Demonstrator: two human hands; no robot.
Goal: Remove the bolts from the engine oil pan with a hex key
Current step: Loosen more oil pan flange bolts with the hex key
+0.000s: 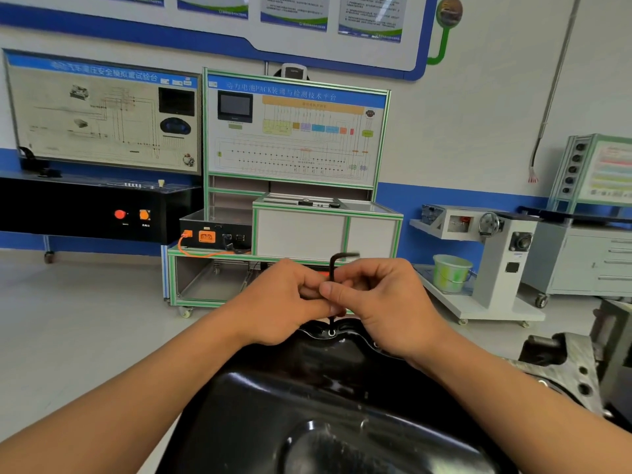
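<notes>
A glossy black oil pan (pixel 307 405) fills the lower middle of the head view. A black L-shaped hex key (pixel 333 268) stands upright with its tip in a bolt (pixel 331 333) on the pan's far flange; its short arm points right at the top. My left hand (pixel 284 302) and my right hand (pixel 379 302) meet around the key's long shaft, the fingers of both pinching it. Part of the shaft is hidden behind the fingers.
The grey metal engine block (pixel 564 367) shows to the right of the pan. Beyond stand a green-framed training bench (pixel 294 200), a black console (pixel 85 206) at left, a white engine stand (pixel 496 248) with a green bucket (pixel 451 271), and grey floor.
</notes>
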